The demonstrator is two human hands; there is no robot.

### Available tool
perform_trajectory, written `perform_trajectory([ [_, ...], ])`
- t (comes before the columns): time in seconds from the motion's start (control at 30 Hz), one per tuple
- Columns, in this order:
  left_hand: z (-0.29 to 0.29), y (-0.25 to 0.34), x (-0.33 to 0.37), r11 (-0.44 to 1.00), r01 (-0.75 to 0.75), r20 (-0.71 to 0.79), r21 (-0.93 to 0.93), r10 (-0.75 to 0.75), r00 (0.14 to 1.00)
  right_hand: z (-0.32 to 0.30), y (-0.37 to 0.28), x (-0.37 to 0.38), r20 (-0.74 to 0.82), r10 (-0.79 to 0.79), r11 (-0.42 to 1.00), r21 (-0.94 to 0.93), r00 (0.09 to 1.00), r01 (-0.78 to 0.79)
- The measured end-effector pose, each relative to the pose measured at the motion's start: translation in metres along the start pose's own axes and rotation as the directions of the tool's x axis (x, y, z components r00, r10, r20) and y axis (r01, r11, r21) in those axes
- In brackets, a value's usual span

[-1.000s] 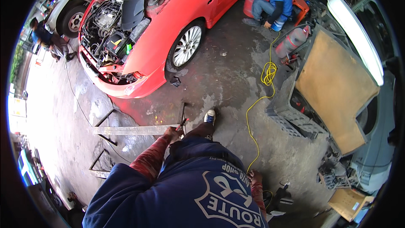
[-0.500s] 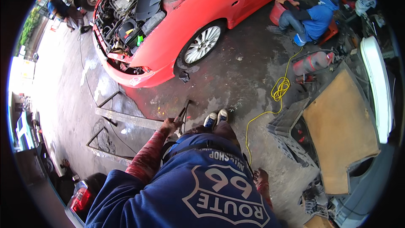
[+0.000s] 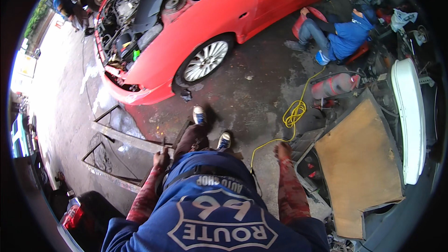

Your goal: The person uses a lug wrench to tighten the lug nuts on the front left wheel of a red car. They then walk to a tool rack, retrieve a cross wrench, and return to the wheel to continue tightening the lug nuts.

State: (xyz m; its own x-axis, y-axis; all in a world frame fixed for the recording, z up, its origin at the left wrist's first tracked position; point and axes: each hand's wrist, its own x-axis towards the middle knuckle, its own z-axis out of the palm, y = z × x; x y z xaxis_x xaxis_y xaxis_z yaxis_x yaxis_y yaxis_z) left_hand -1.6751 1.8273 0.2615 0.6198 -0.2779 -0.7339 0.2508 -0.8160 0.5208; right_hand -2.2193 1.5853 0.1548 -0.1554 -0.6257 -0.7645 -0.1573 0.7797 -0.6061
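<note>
My left hand (image 3: 161, 159) is closed around a slim, dark, stick-like tool (image 3: 163, 145), held low in front of my left hip; its exact kind is too small to tell. Beyond it lies a long metal frame stand (image 3: 128, 134) with angled end legs. On the other side, my right hand (image 3: 283, 151) hangs away from my body with fingers loosely apart and nothing visible in it. A yellow cord (image 3: 294, 114) lies coiled on the floor near that hand. My two shoes (image 3: 199, 115) are apart, the left one ahead.
Ahead stands a red car (image 3: 196, 28) with its engine bay exposed. A person in blue (image 3: 350, 37) sits at the right beside a red tub (image 3: 298, 25). Nearby are a red tank (image 3: 336, 86), a brown panel (image 3: 359, 163) and a white bumper-like part (image 3: 407, 121). Another person (image 3: 70, 9) is far left.
My left foot has stepped forward. My left hand has swung back toward my hip with the tool, while my right hand has swung forward. The car now appears nearer.
</note>
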Motion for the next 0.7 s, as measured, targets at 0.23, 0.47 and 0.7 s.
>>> perform_trajectory([
  [0.23, -0.034, -0.043, -0.016, 0.96, -0.278, -0.256, -0.022, 0.264, 0.93, 0.118, -0.122, -0.012, 0.16, -0.032, 0.999, -0.021, 0.987, 0.035],
  [0.47, -0.037, -0.021, -0.024, 0.98, -0.15, -0.311, -0.132, 0.103, 0.945, 0.108, -0.094, 0.004, 0.394, -0.101, 0.992, -0.028, 0.914, 0.122],
  [0.7, 0.013, 0.081, -0.016, 0.971, -0.08, -0.153, -0.226, 0.046, 0.987, -0.015, -0.023, -0.04, 0.085, 0.105, 0.974, -0.211, 0.991, -0.085],
])
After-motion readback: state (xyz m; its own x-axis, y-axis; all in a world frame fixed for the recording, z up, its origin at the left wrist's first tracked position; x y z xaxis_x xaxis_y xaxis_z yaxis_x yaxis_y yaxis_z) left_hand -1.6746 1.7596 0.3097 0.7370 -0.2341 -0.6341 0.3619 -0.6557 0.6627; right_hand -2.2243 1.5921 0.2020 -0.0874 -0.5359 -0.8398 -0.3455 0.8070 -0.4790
